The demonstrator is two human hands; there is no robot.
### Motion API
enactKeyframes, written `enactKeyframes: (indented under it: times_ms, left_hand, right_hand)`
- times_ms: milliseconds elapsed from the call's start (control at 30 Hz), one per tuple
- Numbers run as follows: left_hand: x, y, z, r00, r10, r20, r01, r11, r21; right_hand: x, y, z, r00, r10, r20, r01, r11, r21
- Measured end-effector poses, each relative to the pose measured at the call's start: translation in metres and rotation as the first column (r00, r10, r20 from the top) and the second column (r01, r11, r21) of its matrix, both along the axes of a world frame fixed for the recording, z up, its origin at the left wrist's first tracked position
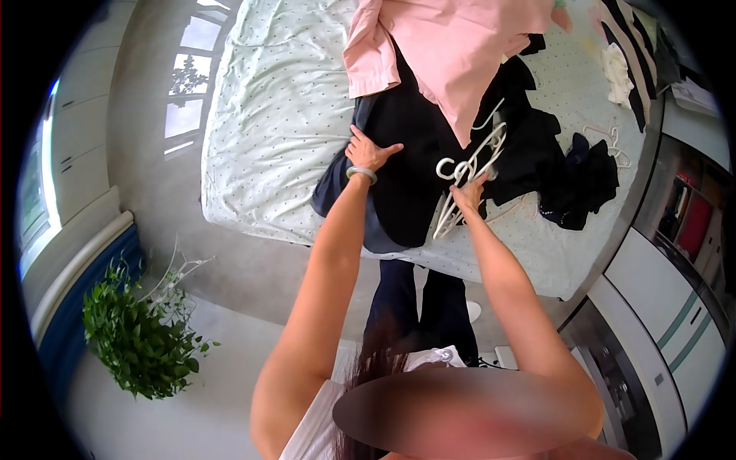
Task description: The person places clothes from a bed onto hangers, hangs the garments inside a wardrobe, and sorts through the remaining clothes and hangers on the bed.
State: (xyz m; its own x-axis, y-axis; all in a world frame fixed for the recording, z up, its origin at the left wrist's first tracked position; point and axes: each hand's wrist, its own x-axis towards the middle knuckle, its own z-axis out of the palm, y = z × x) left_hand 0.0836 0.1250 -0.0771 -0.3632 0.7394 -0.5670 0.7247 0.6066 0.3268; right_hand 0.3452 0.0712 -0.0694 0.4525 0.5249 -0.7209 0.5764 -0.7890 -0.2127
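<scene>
My left hand lies flat with spread fingers on the left edge of a black garment, which overlaps dark blue-grey cloth on the bed. In my right hand is a bunch of white clothes hangers, held at the garment's right side; the exact number is hard to make out. A pink garment is draped over the top of the black one, its pointed lower end close to the hangers. More black clothes lie crumpled right of my right hand.
The bed has a pale dotted sheet. At its right side are more hangers, a dark crumpled garment and striped cloth. A leafy plant stands at lower left, and cabinets line the right.
</scene>
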Motion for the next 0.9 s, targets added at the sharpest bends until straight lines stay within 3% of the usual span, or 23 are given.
enactKeyframes:
  times_ms: [67, 100, 133, 200, 267, 333, 400, 467, 500, 600, 633, 667, 733, 800, 833, 867, 900]
  left_hand:
    - [0.001, -0.005, -0.023, 0.960, 0.015, 0.280, -0.019, 1.000, 0.012]
    - [0.012, -0.014, -0.025, 0.967, 0.018, 0.252, -0.027, 0.999, 0.033]
    - [0.026, -0.021, -0.017, 0.975, 0.020, 0.221, -0.034, 0.998, 0.060]
    - [0.045, -0.032, 0.029, 0.957, -0.021, 0.289, 0.005, 0.998, 0.056]
    - [0.059, -0.037, 0.092, 0.933, -0.036, 0.357, 0.031, 0.999, 0.022]
    - [0.077, -0.050, 0.127, 0.939, -0.086, 0.334, 0.055, 0.993, 0.100]
    - [0.099, -0.066, 0.158, 0.945, -0.256, 0.203, 0.163, 0.908, 0.387]
    - [0.118, -0.066, 0.211, 0.907, -0.367, 0.208, 0.275, 0.888, 0.368]
    - [0.132, -0.072, 0.230, 0.890, -0.426, 0.164, 0.326, 0.844, 0.426]
    - [0.198, -0.109, 0.263, 0.803, -0.578, -0.147, 0.568, 0.665, 0.485]
    - [0.227, -0.130, 0.264, 0.786, -0.553, -0.276, 0.607, 0.602, 0.519]
    - [0.257, -0.153, 0.267, 0.702, -0.634, -0.324, 0.708, 0.575, 0.410]
    - [0.306, -0.213, 0.234, 0.618, -0.770, -0.162, 0.740, 0.499, 0.450]
    - [0.320, -0.280, 0.193, 0.447, -0.893, -0.049, 0.798, 0.374, 0.472]
    - [0.313, -0.271, 0.209, 0.220, -0.919, 0.326, 0.893, 0.324, 0.312]
    - [0.308, -0.264, 0.224, 0.199, -0.928, 0.315, 0.901, 0.300, 0.313]
    - [0.300, -0.240, 0.242, 0.223, -0.842, 0.490, 0.902, 0.369, 0.224]
  right_hand:
    - [0.011, -0.005, 0.013, 0.999, 0.019, -0.047, -0.024, 0.995, -0.096]
    - [0.016, -0.016, 0.022, 0.997, 0.073, -0.030, -0.074, 0.997, -0.030]
    - [0.035, -0.043, 0.000, 1.000, 0.021, 0.018, -0.024, 0.974, 0.224]
    - [0.070, -0.082, -0.018, 0.978, -0.191, -0.086, 0.207, 0.948, 0.243]
    - [0.073, -0.092, 0.052, 0.704, -0.532, -0.471, 0.640, 0.762, 0.096]
    - [0.087, -0.112, 0.100, 0.542, -0.512, -0.666, 0.702, 0.712, 0.023]
    - [0.107, -0.131, 0.137, 0.527, -0.505, -0.684, 0.710, 0.704, 0.028]
    - [0.127, -0.142, 0.168, 0.509, -0.494, -0.704, 0.716, 0.697, 0.029]
    - [0.136, -0.145, 0.187, 0.567, -0.472, -0.675, 0.713, 0.692, 0.114]
    - [0.153, -0.149, 0.237, 0.682, -0.468, -0.561, 0.704, 0.627, 0.333]
    - [0.168, -0.156, 0.242, 0.736, -0.452, -0.505, 0.666, 0.621, 0.414]
    - [0.185, -0.162, 0.254, 0.771, -0.442, -0.458, 0.628, 0.649, 0.430]
    - [0.205, -0.174, 0.263, 0.763, -0.433, -0.481, 0.647, 0.512, 0.566]
    - [0.218, -0.175, 0.299, 0.781, -0.406, -0.475, 0.617, 0.625, 0.478]
    - [0.231, -0.177, 0.303, 0.791, -0.321, -0.521, 0.585, 0.644, 0.492]
    - [0.241, -0.182, 0.309, 0.791, -0.240, -0.563, 0.558, 0.660, 0.503]
    - [0.244, -0.183, 0.317, 0.757, -0.200, -0.622, 0.558, 0.693, 0.456]
